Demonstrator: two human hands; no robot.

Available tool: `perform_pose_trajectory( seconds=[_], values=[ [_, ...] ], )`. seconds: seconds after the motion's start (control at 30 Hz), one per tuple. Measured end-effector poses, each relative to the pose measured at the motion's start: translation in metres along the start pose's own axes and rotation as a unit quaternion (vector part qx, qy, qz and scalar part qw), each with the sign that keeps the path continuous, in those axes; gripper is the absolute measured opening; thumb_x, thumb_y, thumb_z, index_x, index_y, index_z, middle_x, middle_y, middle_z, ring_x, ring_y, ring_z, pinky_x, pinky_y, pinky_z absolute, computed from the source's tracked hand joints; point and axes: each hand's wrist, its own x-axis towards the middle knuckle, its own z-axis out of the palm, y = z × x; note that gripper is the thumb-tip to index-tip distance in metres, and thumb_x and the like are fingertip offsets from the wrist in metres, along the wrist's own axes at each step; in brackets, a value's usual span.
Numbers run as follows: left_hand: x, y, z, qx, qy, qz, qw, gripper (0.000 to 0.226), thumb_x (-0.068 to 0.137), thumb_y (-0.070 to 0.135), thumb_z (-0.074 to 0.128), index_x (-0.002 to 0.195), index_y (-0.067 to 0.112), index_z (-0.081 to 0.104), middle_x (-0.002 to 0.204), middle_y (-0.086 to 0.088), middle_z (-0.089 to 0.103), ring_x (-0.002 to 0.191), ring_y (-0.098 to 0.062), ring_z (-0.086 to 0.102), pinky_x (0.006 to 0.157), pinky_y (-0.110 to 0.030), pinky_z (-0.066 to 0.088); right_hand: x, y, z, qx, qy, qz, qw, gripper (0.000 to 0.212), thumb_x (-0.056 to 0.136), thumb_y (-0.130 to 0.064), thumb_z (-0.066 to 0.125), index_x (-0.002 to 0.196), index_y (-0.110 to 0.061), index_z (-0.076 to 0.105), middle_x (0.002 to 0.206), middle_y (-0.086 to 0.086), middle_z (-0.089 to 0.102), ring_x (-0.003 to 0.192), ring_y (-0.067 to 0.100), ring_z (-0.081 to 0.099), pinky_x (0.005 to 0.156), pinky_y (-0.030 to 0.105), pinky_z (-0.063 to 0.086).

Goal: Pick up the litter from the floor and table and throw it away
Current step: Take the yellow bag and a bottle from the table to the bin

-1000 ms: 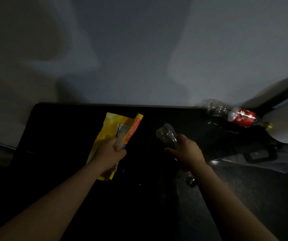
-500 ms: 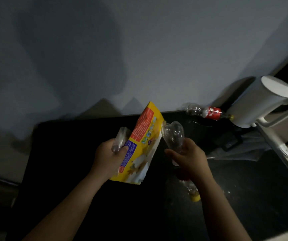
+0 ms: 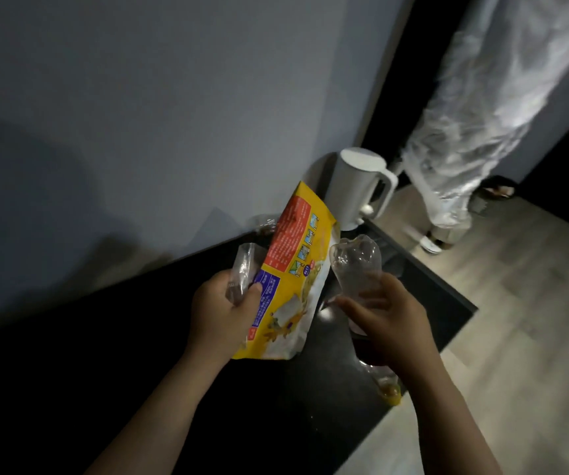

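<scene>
While left hand (image 3: 223, 313) grips packet (image 3: 297, 269), right hand (image 3: 386, 323) holds bottle (image 3: 355, 265).

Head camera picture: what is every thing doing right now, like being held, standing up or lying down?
yellow packet: held up, tilted.
clear wrapper: pinched against the yellow packet.
clear bottle: held base up, yellow cap down.
left hand: grips yellow packet and clear wrapper.
right hand: grips clear bottle.
white kettle: upright, lid shut.
second bottle: behind the yellow packet, mostly hidden.
</scene>
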Motion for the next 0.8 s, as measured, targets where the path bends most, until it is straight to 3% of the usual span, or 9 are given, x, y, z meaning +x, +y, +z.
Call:
perform_pose_trajectory(
  seconds=[0.1,0.23,0.4,0.53,0.67,0.8],
  values=[
    [0.005,0.027,0.05,-0.003,-0.035,0.04,0.999,0.005,0.088,0.024,0.063,0.083,0.023,0.065,0.071,0.007,0.069,0.063,-0.002,0.067,0.048,-0.01,0.045,-0.001,0.02,-0.046,-0.004,0.058,0.014,0.998,0.063,0.069,-0.048,0.077,0.124,-0.029,0.052,0.098,-0.015,0.061,0.091,0.0,0.06,0.073,0.023,0.053],
    [0.004,0.065,0.137,-0.011,-0.099,0.087,0.991,0.007,0.089,0.022,0.062,0.084,0.022,0.067,0.073,0.005,0.071,0.066,-0.002,0.067,0.053,-0.015,0.049,-0.001,0.055,-0.119,0.0,0.128,0.029,0.991,0.059,0.07,-0.046,0.078,0.121,-0.029,0.054,0.095,-0.016,0.063,0.079,-0.003,0.062,0.061,0.012,0.048],
    [-0.014,0.121,0.261,-0.026,-0.152,0.149,0.977,0.008,0.086,0.018,0.064,0.079,0.018,0.068,0.066,0.005,0.069,0.061,-0.001,0.065,0.049,-0.008,0.045,0.001,0.105,-0.231,0.001,0.219,0.056,0.974,0.069,0.067,-0.051,0.077,0.127,-0.027,0.052,0.101,-0.011,0.064,0.094,0.008,0.062,0.076,0.028,0.054],
    [-0.029,0.166,0.354,-0.024,-0.175,0.184,0.967,0.01,0.084,0.021,0.066,0.074,0.02,0.065,0.065,0.006,0.068,0.062,-0.004,0.065,0.051,-0.017,0.05,0.004,0.141,-0.315,-0.011,0.263,0.068,0.962,0.085,0.056,-0.068,0.066,0.13,-0.029,0.05,0.107,-0.008,0.061,0.096,0.012,0.061,0.072,0.025,0.052],
    [-0.043,0.195,0.43,-0.036,-0.214,0.211,0.953,0.013,0.085,0.023,0.065,0.073,0.027,0.063,0.065,0.012,0.068,0.065,-0.001,0.065,0.05,-0.012,0.048,0.011,0.176,-0.383,-0.026,0.283,0.077,0.956,0.078,0.064,-0.06,0.072,0.131,-0.028,0.049,0.112,-0.005,0.061,0.099,0.013,0.06,0.077,0.031,0.055],
    [-0.041,0.212,0.492,-0.036,-0.251,0.215,0.943,0.01,0.086,0.024,0.065,0.078,0.03,0.064,0.069,0.015,0.069,0.067,0.003,0.066,0.053,-0.011,0.049,0.028,0.205,-0.433,-0.038,0.304,0.083,0.948,0.08,0.064,-0.06,0.069,0.133,-0.026,0.048,0.114,-0.004,0.061,0.099,0.013,0.06,0.073,0.024,0.05]
  ],
)
